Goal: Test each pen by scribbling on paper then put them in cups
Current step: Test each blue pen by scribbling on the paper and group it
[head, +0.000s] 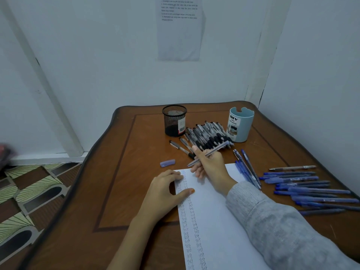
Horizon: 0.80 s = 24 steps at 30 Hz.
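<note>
Two cups standing above frame centre on the table (116, 191): black mesh cup (174, 120) left, blue cup (240, 124) right, both showing only bare inner walls. Crowding between them, heap of black-grip pens (210, 135); spreading along the right edge, blue pens (307, 190); lying left, loose cap (167, 163). Pressing the paper (210, 211) with straight fingers, left hand (165, 191). Gripping the pen (208, 153) at centre, right hand (209, 166), fingers curling round the barrel; running lower left to upper right, tip pointing lower left near the paper's top edge.
</note>
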### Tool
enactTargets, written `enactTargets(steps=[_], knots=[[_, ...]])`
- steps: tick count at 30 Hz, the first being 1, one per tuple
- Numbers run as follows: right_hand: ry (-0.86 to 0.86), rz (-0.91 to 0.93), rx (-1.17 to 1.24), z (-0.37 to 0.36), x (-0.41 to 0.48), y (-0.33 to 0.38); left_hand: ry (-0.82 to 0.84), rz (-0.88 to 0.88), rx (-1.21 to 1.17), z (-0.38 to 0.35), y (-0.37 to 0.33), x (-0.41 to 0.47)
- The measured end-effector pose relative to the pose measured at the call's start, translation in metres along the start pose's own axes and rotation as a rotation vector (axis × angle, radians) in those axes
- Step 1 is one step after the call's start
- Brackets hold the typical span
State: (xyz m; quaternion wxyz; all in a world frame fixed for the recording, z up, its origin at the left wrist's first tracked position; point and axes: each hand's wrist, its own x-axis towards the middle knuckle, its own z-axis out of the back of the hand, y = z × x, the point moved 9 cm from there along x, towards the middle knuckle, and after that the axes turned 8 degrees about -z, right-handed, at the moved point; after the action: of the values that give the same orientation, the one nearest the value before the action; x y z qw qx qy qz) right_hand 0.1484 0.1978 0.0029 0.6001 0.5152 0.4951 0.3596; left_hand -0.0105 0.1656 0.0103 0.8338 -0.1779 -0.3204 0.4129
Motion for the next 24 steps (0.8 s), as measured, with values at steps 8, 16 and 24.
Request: enactTargets(steps=[8,16,24], knots=[[-0.206,0.134,-0.166,0.009,0.015,0.012,0.033,0.019,-0.037,0.000,0.008,0.004],[-0.187,0.198,-0.184,0.005,0.015,0.010,0.159,-0.075,0.055,0.001,0.002,0.018],[-0.258,0.289,-0.253,0.005,0.025,0.012,0.110,-0.085,-0.026,0.002,0.012,0.017]])
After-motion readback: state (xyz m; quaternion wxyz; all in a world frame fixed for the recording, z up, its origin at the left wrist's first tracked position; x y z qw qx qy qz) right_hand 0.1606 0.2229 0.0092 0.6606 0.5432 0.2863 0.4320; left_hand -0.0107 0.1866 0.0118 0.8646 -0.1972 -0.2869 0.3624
